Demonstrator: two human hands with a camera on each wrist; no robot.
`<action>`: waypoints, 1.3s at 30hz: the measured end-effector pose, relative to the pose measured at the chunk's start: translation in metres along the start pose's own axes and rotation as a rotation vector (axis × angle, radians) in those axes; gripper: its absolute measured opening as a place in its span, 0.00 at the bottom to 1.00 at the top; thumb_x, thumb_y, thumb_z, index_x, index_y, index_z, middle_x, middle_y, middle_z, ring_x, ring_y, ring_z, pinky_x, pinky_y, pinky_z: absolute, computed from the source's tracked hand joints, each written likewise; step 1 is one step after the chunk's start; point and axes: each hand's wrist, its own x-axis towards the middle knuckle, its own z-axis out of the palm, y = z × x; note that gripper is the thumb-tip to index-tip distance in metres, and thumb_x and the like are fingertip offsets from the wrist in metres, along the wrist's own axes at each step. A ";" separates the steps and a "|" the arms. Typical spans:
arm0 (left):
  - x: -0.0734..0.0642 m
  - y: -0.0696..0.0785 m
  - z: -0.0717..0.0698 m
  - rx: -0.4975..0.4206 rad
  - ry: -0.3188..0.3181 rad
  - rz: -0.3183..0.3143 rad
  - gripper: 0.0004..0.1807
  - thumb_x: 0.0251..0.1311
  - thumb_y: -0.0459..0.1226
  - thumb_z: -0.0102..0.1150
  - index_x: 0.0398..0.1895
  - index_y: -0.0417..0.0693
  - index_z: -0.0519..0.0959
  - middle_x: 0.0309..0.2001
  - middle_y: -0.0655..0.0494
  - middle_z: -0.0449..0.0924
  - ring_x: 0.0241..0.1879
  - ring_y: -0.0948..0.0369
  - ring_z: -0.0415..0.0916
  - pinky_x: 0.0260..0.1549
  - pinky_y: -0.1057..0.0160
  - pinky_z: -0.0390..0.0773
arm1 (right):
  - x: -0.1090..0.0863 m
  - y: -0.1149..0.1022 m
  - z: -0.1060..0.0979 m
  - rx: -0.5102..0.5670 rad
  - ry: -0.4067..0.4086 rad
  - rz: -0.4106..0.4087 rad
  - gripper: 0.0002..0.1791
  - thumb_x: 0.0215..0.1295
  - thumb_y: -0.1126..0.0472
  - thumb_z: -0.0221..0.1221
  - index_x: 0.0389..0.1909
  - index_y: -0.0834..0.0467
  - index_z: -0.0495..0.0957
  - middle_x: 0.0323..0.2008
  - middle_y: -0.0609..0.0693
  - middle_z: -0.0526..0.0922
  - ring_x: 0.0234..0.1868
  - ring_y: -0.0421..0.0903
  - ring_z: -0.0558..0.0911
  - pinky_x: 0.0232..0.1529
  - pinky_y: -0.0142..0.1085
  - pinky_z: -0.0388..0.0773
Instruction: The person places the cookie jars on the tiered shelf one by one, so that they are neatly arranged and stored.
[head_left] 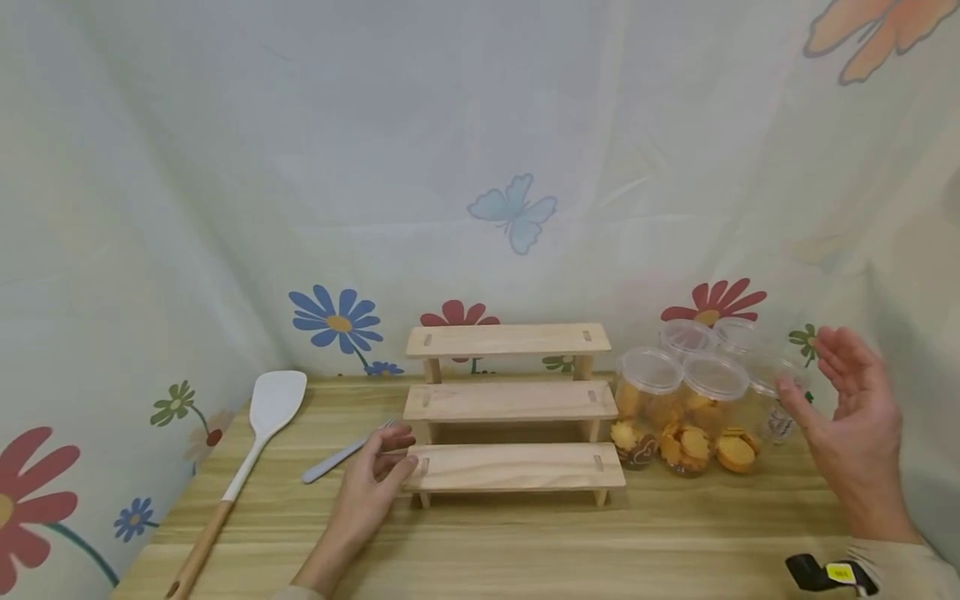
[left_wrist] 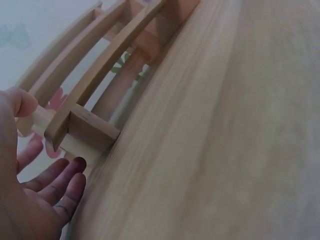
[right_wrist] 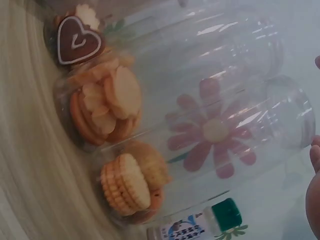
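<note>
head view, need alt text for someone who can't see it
A three-tier wooden shelf stands on a wood-grain table, a person's left hand at its lower left end and the right hand beside clear lidded jars, several holding cookies. A long white spatula and small utensil lie at left; floral fabric hangs behind.

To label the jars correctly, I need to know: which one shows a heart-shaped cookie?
The front, leftmost jar in the head view, beside the wooden rack: only there does a brown heart-shaped cookie show.
</note>
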 end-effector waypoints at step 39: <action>-0.002 -0.016 -0.004 -0.042 -0.069 0.012 0.15 0.72 0.33 0.74 0.59 0.48 0.87 0.48 0.47 0.88 0.45 0.59 0.85 0.45 0.66 0.83 | -0.050 0.071 0.004 -0.126 -0.238 0.248 0.40 0.76 0.61 0.73 0.83 0.57 0.65 0.78 0.53 0.76 0.66 0.26 0.73 0.62 0.14 0.68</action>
